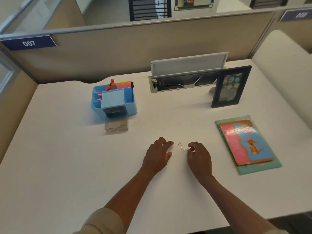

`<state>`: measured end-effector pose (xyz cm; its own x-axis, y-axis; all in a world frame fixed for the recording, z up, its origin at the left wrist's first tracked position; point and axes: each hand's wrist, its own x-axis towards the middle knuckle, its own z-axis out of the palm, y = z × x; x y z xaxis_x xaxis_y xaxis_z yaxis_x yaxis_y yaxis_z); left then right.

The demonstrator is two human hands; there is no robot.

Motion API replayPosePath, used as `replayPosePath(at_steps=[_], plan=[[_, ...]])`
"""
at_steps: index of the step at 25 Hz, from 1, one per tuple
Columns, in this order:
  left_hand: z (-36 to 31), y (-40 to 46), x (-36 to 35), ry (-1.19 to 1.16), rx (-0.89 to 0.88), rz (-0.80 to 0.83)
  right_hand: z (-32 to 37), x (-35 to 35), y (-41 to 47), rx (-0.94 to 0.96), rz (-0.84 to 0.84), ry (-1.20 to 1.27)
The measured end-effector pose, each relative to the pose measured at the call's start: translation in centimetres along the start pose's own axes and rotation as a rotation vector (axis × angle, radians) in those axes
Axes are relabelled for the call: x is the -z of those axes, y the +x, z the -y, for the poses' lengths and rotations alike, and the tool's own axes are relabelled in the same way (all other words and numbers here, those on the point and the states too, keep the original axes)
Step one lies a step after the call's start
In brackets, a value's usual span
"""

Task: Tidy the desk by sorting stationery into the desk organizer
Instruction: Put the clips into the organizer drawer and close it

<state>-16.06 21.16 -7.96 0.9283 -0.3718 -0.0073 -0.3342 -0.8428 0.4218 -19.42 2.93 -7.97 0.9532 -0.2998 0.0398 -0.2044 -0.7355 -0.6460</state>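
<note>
Seemingly two paper clips (181,147) between two hands (159,153).

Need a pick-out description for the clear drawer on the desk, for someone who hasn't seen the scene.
Start at the blue desk organizer on the left half of the white desk. Directly in front of it, toward the person, sits the small drawer, pulled out of the organizer's front slot. It is the only see-through, greyish box on the desk, with a paper clip inside.
</note>
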Motion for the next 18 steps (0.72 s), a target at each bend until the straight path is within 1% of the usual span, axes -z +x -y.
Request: replayPosePath(at_steps=[4, 7, 12, 18], plan=[[-1.1, 0.7, -0.5, 0.038, -0.082, 0.062, -1.2, 1.0, -0.1, -0.005, 0.005, -0.017], [-1.3, 0.6, -1.0, 0.062, -0.094, 0.054, -1.7, 1.4, 0.0, 0.002, 0.010, -0.016], [-1.2, -0.2, -1.0, -0.002, -0.023, 0.002, -1.7, 1.3, 0.4, 0.035, 0.028, -0.016], [-0.1, -0.3, -0.4, -0.060, 0.123, 0.029, -0.3, 0.5, 1.0, 0.067, 0.082, -0.011]])
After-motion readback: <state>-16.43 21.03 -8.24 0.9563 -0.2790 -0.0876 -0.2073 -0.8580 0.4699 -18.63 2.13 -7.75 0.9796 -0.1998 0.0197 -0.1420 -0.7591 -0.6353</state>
